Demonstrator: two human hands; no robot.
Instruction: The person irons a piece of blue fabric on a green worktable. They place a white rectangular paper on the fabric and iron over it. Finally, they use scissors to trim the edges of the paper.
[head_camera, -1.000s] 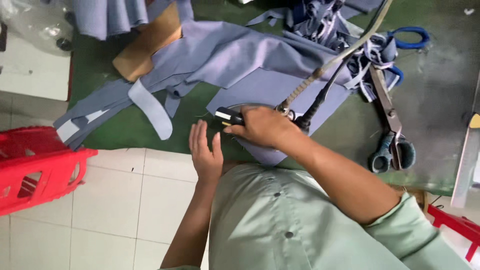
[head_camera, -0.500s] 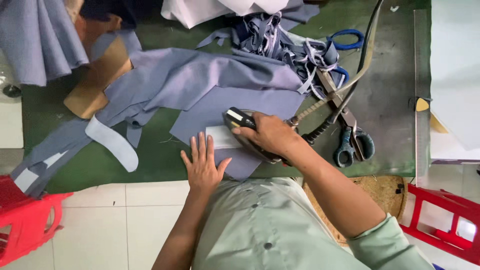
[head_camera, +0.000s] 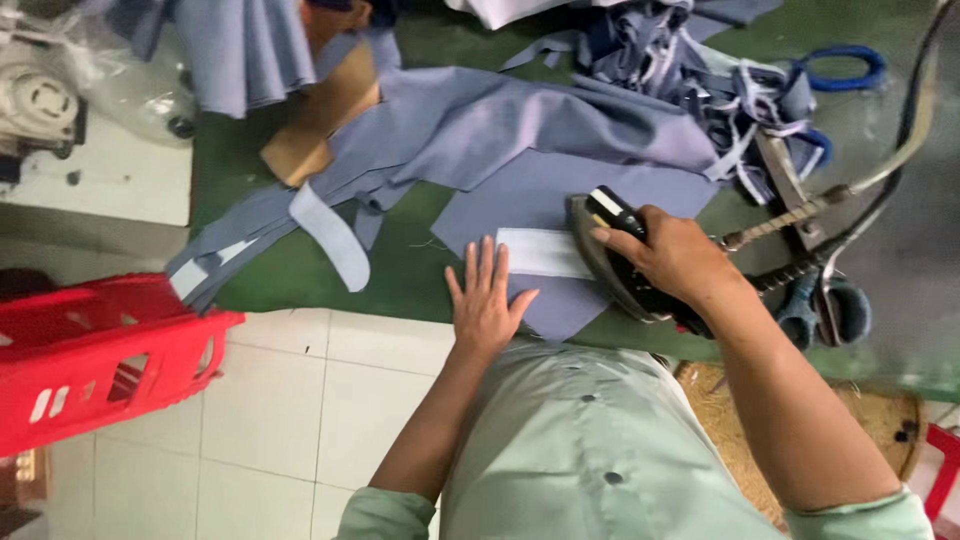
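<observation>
A red plastic crate (head_camera: 95, 365) sits over the white tiled floor (head_camera: 300, 430) at the left. Up on the green table (head_camera: 400, 270), a heap of blue-grey fabric strips (head_camera: 690, 70) lies beside large blue-handled shears (head_camera: 800, 160). A tan wooden block (head_camera: 320, 115) pokes out from under folded cloth, and a round woven straw mat (head_camera: 880, 430) shows lower right.

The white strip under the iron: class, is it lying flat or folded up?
Flat. The white strip lies spread on the blue-grey cloth piece, beside the left hand; the iron covers its right end.
</observation>
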